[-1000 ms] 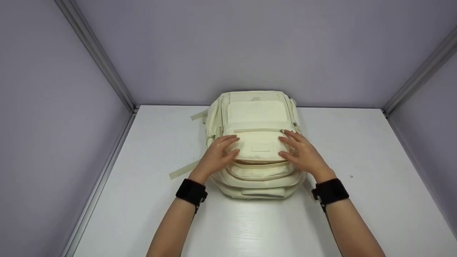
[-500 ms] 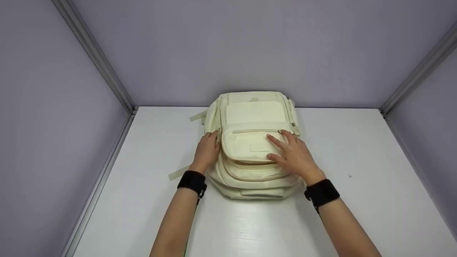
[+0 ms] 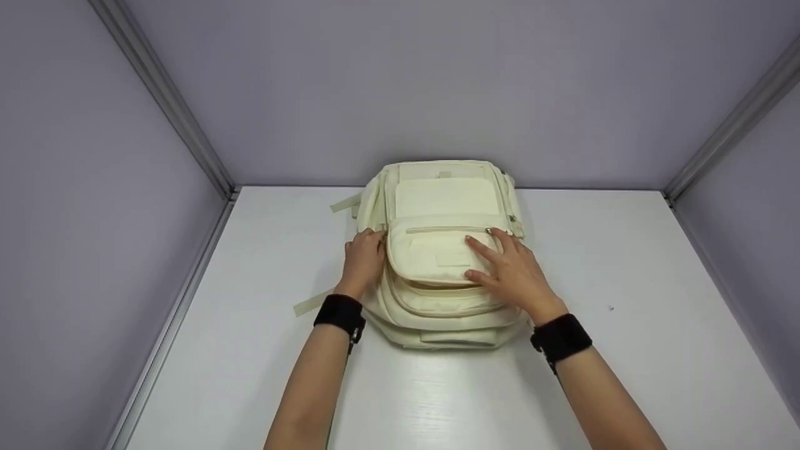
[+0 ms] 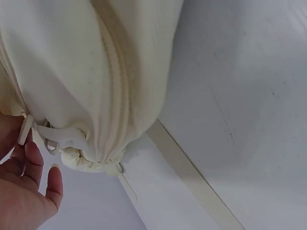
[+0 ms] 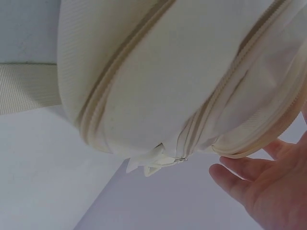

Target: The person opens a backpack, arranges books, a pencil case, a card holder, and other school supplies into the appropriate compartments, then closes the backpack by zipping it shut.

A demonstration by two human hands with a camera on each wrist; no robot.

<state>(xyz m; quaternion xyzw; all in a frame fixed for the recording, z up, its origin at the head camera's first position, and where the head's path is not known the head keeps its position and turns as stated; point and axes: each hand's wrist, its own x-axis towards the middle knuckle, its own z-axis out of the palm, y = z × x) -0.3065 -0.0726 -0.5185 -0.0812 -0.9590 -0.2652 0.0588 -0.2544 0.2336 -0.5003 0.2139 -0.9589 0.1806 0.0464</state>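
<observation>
A cream backpack (image 3: 447, 197) lies on its back on the white table. The zipper of its front pocket (image 3: 425, 257) is undone, and the pocket's lower edge gapes. At the pocket's left side is my left hand (image 3: 362, 259); in the left wrist view its thumb and finger pinch a pale zipper pull (image 4: 26, 130). My right hand (image 3: 517, 274) rests with spread fingers on the right part of the pocket front. In the right wrist view, fingers (image 5: 230, 179) of that hand lie along the rim of the opened pocket.
Two strap ends, an upper strap (image 3: 345, 204) and a lower strap (image 3: 312, 303), stick out to the left of the bag. A tiny scrap (image 3: 611, 307) lies on the table (image 3: 625, 250) at the right. Grey-lilac panels (image 3: 437, 81) wall in the table.
My left hand has moved from the pocket front outward to its left side and taken hold of the zipper pull. The right hand has shifted slightly left across the pocket.
</observation>
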